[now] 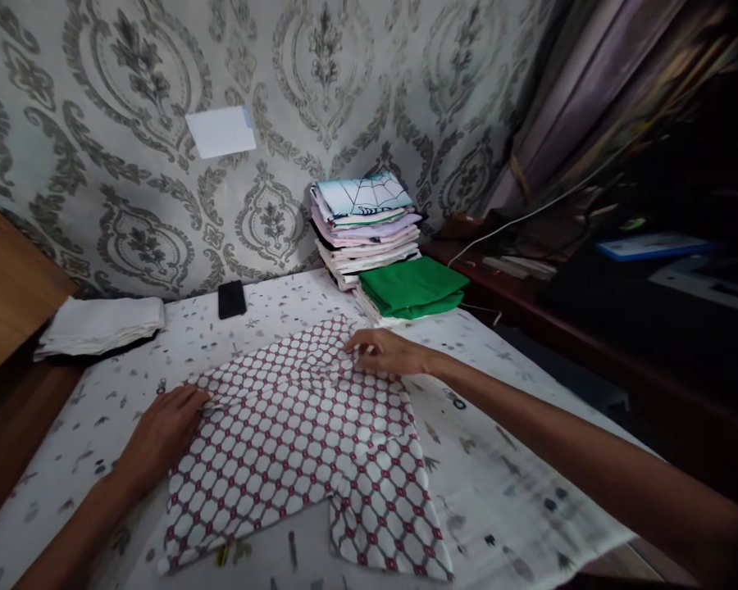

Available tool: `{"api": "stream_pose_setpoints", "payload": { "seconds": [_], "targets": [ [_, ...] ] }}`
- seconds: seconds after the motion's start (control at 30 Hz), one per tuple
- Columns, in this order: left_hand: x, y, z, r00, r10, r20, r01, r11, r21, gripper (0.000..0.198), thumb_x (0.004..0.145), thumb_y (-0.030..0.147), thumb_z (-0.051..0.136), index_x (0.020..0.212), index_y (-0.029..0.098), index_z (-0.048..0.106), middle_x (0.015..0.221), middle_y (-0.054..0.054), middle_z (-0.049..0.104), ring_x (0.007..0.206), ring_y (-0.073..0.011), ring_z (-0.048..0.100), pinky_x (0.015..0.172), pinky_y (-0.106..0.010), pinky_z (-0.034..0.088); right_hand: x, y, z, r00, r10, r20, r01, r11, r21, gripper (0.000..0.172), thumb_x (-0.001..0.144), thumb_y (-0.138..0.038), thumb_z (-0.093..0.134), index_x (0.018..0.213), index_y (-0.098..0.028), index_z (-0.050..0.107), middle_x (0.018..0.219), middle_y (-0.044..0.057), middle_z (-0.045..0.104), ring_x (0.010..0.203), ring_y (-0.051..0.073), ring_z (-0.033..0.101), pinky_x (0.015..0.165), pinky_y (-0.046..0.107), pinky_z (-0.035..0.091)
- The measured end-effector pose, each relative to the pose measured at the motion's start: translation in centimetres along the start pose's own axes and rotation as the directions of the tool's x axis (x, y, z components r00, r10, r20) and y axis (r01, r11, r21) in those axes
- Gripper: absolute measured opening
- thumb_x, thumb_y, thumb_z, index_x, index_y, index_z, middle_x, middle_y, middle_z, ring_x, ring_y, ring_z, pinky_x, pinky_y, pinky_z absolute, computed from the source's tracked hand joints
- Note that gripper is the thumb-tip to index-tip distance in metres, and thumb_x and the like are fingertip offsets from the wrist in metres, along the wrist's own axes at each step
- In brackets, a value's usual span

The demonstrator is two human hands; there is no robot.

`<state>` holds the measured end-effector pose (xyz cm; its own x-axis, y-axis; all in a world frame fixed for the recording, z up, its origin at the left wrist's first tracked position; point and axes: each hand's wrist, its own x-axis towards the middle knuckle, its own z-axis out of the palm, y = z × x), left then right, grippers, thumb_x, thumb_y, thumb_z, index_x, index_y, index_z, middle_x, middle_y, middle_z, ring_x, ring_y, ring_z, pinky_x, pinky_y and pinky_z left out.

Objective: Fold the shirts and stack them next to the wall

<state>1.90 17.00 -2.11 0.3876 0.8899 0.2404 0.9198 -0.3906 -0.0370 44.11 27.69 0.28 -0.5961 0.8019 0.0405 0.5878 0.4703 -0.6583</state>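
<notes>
A white garment with a red lattice pattern [295, 434] lies spread flat on the cloth-covered table [498, 459]. My left hand [160, 430] rests on the garment's left edge, fingers curled down and pinching the fabric. My right hand [381, 352] reaches in from the right and pinches the garment's upper right corner. Both forearms stretch over the table.
A stack of folded clothes [366, 225] stands against the patterned wall, with a folded green cloth [412, 287] in front of it. A black phone [231, 298] lies near the wall. Folded white cloth [102, 324] sits at the left. Dark furniture with a cable lies right.
</notes>
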Motion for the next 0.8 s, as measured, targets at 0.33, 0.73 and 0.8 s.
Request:
{"api": "stream_pose_setpoints", "payload": {
  "seconds": [0.33,0.73,0.8],
  "targets": [
    [2.8,2.3,-3.3,0.972,-0.192,0.132,0.216,0.955,-0.203,0.048,0.097,0.052,0.034,0.095,0.022,0.071,0.096,-0.007,0.075,0.09,-0.0242,0.067,0.084,-0.036,0.051,8.0,2.0,3.3,0.977,-0.055,-0.205,0.011,0.977,-0.211,0.036,0.092,-0.022,0.047,0.12,-0.015,0.068,0.124,0.014,0.068,0.111,0.026,0.064,0.099,0.038,0.048],
    [2.0,1.9,2.7,0.916,-0.277,0.291,0.315,0.945,-0.092,0.075,0.096,0.06,0.028,0.155,0.013,0.026,0.163,-0.016,0.023,0.152,-0.0285,0.018,0.121,-0.053,0.015,7.6,5.2,5.9,0.986,-0.154,-0.058,0.124,0.928,-0.351,0.052,0.099,-0.041,0.039,0.145,-0.018,0.047,0.154,0.014,0.043,0.145,0.029,0.035,0.119,0.054,0.024],
    [0.4,0.5,2.5,0.901,-0.329,0.284,0.355,0.934,-0.045,0.078,0.095,0.062,0.028,0.155,0.012,0.026,0.162,-0.018,0.024,0.151,-0.0305,0.019,0.119,-0.055,0.019,7.7,5.0,5.8,0.989,-0.137,-0.058,0.11,0.935,-0.336,0.052,0.098,-0.04,0.042,0.145,-0.016,0.048,0.154,0.015,0.042,0.145,0.03,0.034,0.12,0.054,0.023]
  ]
}}
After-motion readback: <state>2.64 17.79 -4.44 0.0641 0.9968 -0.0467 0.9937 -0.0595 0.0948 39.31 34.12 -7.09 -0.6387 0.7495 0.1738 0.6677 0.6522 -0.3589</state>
